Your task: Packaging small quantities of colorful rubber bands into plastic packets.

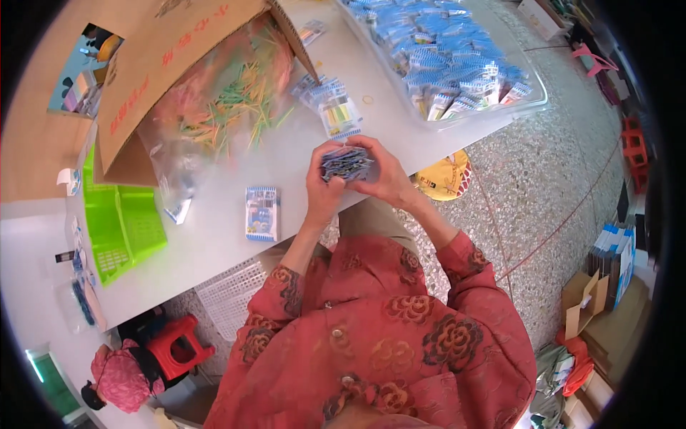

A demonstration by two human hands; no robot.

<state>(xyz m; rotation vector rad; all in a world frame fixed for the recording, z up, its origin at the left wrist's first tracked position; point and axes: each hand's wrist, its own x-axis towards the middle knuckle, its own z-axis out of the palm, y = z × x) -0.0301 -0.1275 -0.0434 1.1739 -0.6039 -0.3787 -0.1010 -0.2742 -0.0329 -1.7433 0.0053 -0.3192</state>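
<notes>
Between my two hands, near the table's front edge, I grip a stack of small plastic packets point(346, 165), with their thin edges turned up. My left hand point(323, 184) wraps the stack's left side, thumb in front. On the other side my right hand point(386, 174) closes round it. Just beyond my fingers lie several blue-and-white packets point(339, 114) with yellow-green contents showing. A blue-and-white pack point(263, 213) rests flat on the table to the left of my left hand. How many packets I hold cannot be made out.
A cardboard box point(182, 61) lies tipped at the far left, with thin coloured sticks point(246, 100) in clear plastic at its mouth. A clear tub point(446, 123) of blue packets stands far right. A green basket point(128, 239) is left. Another person point(127, 375) sits lower left.
</notes>
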